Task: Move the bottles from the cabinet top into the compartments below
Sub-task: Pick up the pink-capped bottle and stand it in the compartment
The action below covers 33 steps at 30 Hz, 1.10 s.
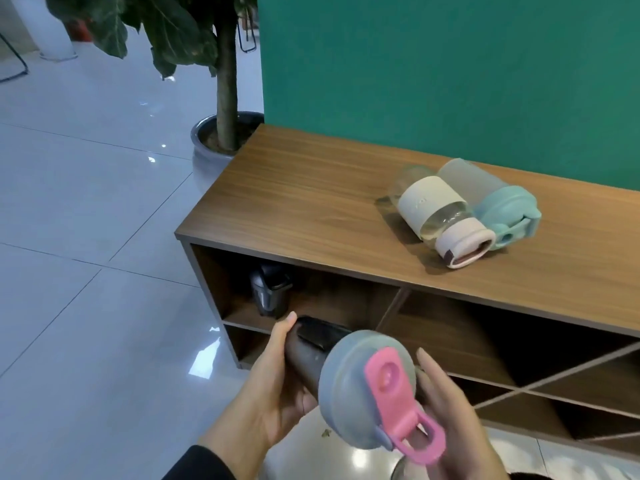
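I hold a dark bottle [311,355] with a grey lid and pink flip cap level in front of the cabinet, its base pointing toward the upper left compartment [332,306]. My left hand [273,386] grips its body; my right hand [450,410] cups the lid end. A black and silver bottle [270,292] stands inside that compartment. On the wooden cabinet top [294,192] lie two bottles side by side: a clear one with a cream sleeve and pink cap [440,213] and a frosted one with a teal lid [498,206].
A green wall [450,64] backs the cabinet. To the right are compartments with diagonal dividers [540,379]. A potted tree [225,98] stands at the cabinet's far left corner. Glossy white floor tiles [86,237] spread to the left.
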Available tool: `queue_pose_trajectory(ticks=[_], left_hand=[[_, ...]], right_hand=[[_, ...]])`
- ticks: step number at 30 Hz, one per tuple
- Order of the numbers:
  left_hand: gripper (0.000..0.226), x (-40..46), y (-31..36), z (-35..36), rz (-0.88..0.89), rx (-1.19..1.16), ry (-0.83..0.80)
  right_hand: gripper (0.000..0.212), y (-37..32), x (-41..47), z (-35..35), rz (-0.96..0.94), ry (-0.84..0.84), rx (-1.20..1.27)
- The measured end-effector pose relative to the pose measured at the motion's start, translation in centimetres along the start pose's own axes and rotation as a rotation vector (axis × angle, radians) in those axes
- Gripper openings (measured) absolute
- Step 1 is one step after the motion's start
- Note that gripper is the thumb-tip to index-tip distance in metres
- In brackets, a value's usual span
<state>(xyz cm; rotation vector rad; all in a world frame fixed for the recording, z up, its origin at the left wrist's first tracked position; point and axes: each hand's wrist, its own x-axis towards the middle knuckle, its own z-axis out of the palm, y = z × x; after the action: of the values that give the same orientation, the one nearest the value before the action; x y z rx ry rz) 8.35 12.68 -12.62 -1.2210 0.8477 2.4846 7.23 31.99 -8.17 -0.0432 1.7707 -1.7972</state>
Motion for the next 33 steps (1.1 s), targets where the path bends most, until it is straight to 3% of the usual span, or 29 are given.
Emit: queue_pose_trajectory(ticks=[2, 3, 8, 12, 14, 18, 27, 33], left_hand=[[0.069, 1.2, -0.2, -0.2, 0.003, -0.011, 0.032], [0.070, 1.7, -0.3, -0.2, -0.001, -0.011, 0.050], [0.067, 3.9, -1.0, -0.3, -0.053, -0.017, 0.065], [0.070, 5.4, -1.0, 0.0, -0.087, 0.013, 0.053], [0.070, 6.2, -0.8, -0.2, -0.088, -0.032, 0.075], [0.060, 8.6, -1.1, -1.1, -0.035, 0.109, 0.214], [0.049, 9.2, -0.8, -0.7, 0.159, 0.219, 0.275], [0.038, 9.3, -0.7, -0.4, 0.193, 0.261, 0.251]], right_hand=[[0.085, 2.4, 1.7, 0.0, -0.008, 0.120, 0.117], [0.091, 3.4, 2.2, 0.4, -0.041, 0.171, 0.100], [0.093, 10.0, 6.6, 0.4, -0.163, 0.281, -0.313], [0.091, 15.1, 10.4, 0.6, -0.065, 0.226, -0.274], [0.091, 12.5, 11.2, 1.8, -0.081, 0.267, -0.244], [0.061, 10.7, 13.2, 2.3, -0.200, 0.266, -0.244], [0.081, 10.0, 20.4, 2.7, -0.139, 0.312, -0.357], [0.061, 9.0, 21.7, 2.4, -0.065, 0.314, -0.362]])
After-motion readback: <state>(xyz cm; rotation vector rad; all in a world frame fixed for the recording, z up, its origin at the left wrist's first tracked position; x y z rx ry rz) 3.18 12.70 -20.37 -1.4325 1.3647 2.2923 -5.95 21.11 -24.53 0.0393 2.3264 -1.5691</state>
